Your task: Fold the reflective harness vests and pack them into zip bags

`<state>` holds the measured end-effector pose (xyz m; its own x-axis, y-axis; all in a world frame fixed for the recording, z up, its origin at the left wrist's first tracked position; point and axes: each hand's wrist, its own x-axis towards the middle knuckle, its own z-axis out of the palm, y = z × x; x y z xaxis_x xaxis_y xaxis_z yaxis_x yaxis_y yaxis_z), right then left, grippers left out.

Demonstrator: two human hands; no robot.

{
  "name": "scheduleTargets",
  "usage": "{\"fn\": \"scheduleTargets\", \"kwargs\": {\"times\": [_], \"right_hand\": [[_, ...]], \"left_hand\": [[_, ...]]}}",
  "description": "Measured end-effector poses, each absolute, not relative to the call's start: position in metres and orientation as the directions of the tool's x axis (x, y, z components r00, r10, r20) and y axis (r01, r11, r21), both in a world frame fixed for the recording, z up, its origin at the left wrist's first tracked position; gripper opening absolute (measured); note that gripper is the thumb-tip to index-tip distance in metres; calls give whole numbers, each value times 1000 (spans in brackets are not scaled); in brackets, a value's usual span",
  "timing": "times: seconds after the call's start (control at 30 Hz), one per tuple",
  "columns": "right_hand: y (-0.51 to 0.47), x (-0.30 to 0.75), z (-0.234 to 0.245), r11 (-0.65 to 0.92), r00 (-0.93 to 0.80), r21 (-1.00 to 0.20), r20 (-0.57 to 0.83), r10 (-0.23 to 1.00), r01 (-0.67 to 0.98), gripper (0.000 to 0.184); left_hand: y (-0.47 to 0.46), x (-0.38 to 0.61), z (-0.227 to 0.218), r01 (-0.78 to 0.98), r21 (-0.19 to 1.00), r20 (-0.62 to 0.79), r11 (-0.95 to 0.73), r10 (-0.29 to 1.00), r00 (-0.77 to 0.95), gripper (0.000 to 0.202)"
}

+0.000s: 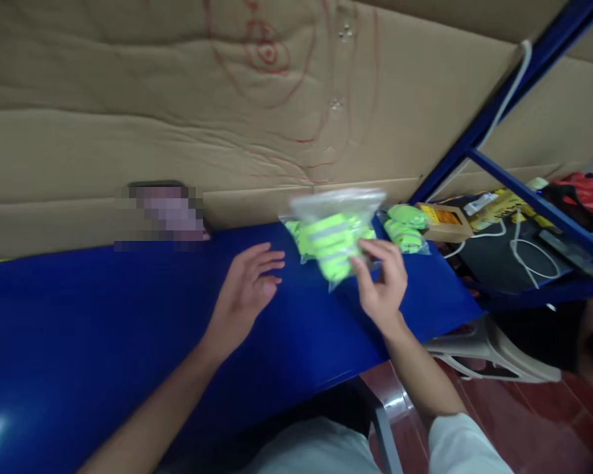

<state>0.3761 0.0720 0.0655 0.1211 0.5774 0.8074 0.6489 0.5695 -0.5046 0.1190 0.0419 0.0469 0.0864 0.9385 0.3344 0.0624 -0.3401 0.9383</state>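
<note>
My right hand (pixel 383 280) pinches the lower corner of a clear plastic bag (pixel 333 230) that holds neon yellow-green bands with grey stripes. The bag is blurred by motion and hangs just above the blue table (pixel 103 329). My left hand (pixel 247 289) hovers over the table to the left of the bag, fingers spread and holding nothing. More rolled neon bands in a bag (pixel 405 227) lie on the table's far right corner.
Corrugated cardboard (pixel 227 99) lines the wall behind the table. A small brown box (pixel 445 222), white cables (pixel 524 250) and red items sit on a blue metal shelf at right. A white plastic chair (pixel 489 352) stands beside the table.
</note>
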Motion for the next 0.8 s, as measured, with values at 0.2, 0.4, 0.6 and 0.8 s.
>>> {"fn": "scheduleTargets", "kwargs": {"times": [0.2, 0.4, 0.6, 0.8], "right_hand": [[34, 297, 37, 708, -469, -682, 571, 674, 186, 23], [61, 287, 34, 809, -564, -442, 581, 587, 387, 24], [67, 272, 42, 707, -439, -359, 591, 677, 609, 25], [29, 245, 48, 445, -438, -739, 224, 871, 506, 25]], "left_hand": [[22, 57, 46, -90, 994, -73, 62, 990, -121, 43], [14, 30, 21, -299, 913, -301, 279, 953, -29, 47], [20, 46, 4, -323, 895, -308, 309, 950, 54, 39], [8, 77, 4, -352, 905, -223, 238, 971, 82, 42]]}}
